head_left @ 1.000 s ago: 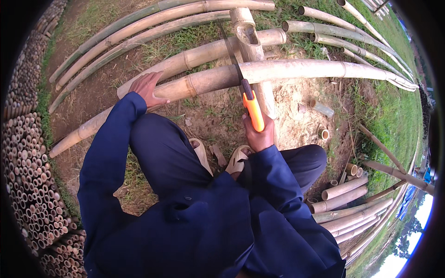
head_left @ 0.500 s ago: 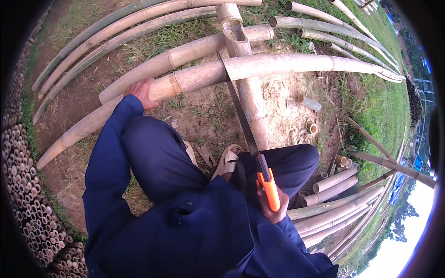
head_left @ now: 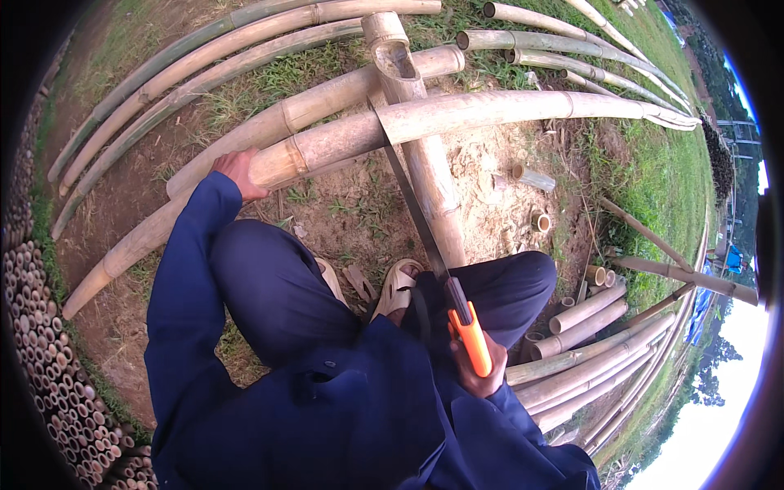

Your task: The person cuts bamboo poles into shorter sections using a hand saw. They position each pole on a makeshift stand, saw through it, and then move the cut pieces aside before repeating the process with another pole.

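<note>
A long, pale bamboo pole (head_left: 490, 113) lies crosswise in front of me, resting on a thick notched bamboo post (head_left: 433, 180). My left hand (head_left: 239, 173) is closed over the pole, left of that support. In my right hand (head_left: 474, 369) is a handsaw (head_left: 418, 211), gripped by its orange handle near my right knee. The saw's long dark blade reaches up and away from me and crosses the pole at a cut line just left of the post. Part of the blade is hidden where it meets the bamboo, so I cannot tell the cut's depth.
Behind the post lies another thick bamboo pole (head_left: 327, 94). Long poles (head_left: 563, 41) lie on the grass farther off. Short offcuts (head_left: 535, 177) sit on the dirt at right. Stacked bamboo (head_left: 604, 359) is beside my right leg; many cut ends (head_left: 61, 367) fill the left edge.
The whole scene sits slightly farther left in the picture. Both hands keep their grips, and the saw blade stays across the pole at the same line, with little visible movement.
</note>
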Demonstrator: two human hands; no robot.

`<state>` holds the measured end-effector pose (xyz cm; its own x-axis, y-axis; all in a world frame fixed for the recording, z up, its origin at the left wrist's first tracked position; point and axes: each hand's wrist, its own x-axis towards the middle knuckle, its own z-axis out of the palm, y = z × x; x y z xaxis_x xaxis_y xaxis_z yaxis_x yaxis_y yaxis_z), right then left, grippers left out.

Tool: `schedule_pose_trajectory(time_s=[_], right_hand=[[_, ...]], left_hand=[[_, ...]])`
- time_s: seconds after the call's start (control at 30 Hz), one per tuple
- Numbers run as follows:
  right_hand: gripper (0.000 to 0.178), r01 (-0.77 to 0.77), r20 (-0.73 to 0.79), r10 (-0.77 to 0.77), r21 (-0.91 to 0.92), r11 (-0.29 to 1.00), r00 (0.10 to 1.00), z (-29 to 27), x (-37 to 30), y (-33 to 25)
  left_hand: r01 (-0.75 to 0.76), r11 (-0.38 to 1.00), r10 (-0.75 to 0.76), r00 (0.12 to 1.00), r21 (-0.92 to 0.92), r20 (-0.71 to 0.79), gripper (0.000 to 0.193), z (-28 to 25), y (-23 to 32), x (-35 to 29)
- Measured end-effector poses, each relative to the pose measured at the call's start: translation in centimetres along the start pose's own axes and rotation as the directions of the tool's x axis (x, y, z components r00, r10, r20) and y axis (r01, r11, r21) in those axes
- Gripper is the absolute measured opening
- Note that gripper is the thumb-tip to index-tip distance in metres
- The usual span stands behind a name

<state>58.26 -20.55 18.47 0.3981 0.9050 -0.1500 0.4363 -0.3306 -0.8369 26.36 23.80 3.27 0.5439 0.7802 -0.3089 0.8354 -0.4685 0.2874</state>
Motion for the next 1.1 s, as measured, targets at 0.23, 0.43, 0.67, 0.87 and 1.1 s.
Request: schedule_pose_trajectory(time_s=[0.23, 0.43, 0.67, 0.87, 1.1], right_hand=[[0.013, 0.058, -0.026, -0.054, 0.147, 0.988, 0.998, 7.8, 15.8, 2.6], [0.033, -0.022, 0.021, 0.021, 0.060, 0.998, 1.000, 1.3, 3.6, 0.5], [0.014, 0.070, -0.044, -0.064, 0.160, 0.985, 0.997, 7.4, 16.1, 1.6], [0.014, 0.074, -0.052, -0.064, 0.198, 0.977, 0.997, 9.4, 19.1, 1.5], [0.015, 0.022, -0.058, -0.013, 0.169, 0.985, 0.998, 9.4, 18.2, 1.9]], left_hand=[[-0.038, 0.999, 0.038, 0.999, -0.004, -0.030, 0.082, -0.2, 1.1, 1.4], [-0.009, 0.996, 0.015, 0.998, -0.092, 0.058, 0.081, -1.3, -0.3, 0.1], [-0.056, 0.981, 0.083, 0.986, -0.185, 0.142, 0.092, -1.3, -0.6, 2.4], [-0.179, 0.963, 0.255, 0.856, 0.204, -0.449, 0.107, 2.3, 2.2, -2.4], [-0.037, 0.979, 0.106, 0.933, 0.203, -0.345, 0.099, 4.1, 1.4, -2.5]])
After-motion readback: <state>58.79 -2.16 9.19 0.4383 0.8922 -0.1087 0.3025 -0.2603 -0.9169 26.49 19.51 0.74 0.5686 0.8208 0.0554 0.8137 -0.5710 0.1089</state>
